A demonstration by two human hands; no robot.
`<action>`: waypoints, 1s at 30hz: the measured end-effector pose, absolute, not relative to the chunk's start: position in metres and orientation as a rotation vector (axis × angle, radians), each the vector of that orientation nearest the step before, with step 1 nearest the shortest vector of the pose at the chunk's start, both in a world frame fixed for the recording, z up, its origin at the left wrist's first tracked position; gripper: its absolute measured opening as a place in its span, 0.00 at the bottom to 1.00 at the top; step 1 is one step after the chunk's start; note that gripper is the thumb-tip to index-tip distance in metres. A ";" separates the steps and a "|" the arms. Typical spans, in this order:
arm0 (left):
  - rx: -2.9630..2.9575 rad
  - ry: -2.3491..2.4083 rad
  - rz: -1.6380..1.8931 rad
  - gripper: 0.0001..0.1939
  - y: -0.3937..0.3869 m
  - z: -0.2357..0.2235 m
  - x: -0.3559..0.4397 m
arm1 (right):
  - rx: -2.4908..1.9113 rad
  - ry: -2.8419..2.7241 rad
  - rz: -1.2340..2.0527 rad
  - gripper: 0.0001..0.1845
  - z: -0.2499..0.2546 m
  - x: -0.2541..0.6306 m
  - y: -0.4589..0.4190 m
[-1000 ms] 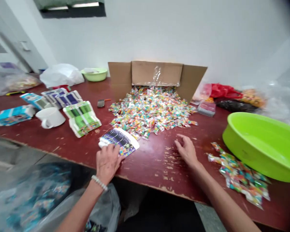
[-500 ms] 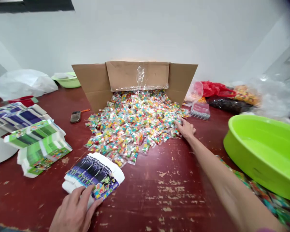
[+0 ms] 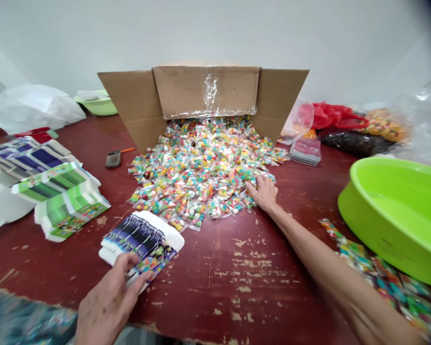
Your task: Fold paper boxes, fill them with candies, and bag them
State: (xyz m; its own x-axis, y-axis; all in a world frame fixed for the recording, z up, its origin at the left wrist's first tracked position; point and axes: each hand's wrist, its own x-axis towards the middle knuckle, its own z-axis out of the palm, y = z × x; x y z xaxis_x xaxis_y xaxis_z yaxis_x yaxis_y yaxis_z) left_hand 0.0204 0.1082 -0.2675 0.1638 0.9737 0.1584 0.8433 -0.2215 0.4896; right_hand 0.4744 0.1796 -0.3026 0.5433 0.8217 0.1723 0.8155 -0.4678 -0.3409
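Observation:
A fanned stack of flat purple-and-black candy boxes (image 3: 138, 235) lies on the table at the left front. My left hand (image 3: 109, 292) grips its near edge, fingers on one side and thumb on the other. Further right, my right hand (image 3: 265, 194) reaches to the near right border of a wide heap of small clear candy packets (image 3: 201, 167). Its fingers are stretched out over the packets, and whether a packet is under the fingertips cannot be seen. The heap spills from a cardboard box (image 3: 206, 91) lying on its side with flaps spread.
Green boxes (image 3: 72, 206) and more purple boxes (image 3: 32, 158) are stacked at the left beside a white container (image 3: 7, 206). A small dark device (image 3: 113, 159) lies near the heap. A large lime-green basin (image 3: 398, 230) stands at right, with candy strips (image 3: 384, 278) beside it.
My right hand has moved left and nearer along the heap's edge, its fingers now reaching over packets. My left hand stays at the purple boxes. The view has tilted down a little.

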 end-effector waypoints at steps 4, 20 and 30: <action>1.984 1.838 0.635 0.25 0.102 -0.256 0.036 | -2.369 -1.425 0.055 0.24 -0.303 0.435 0.162; 1.078 0.923 0.659 0.27 0.029 -0.227 0.078 | -1.237 -1.075 1.021 0.24 -0.235 0.272 0.028; 0.721 0.524 0.372 0.16 -0.027 -0.228 0.078 | -1.029 -1.018 1.407 0.18 -0.227 0.239 -0.032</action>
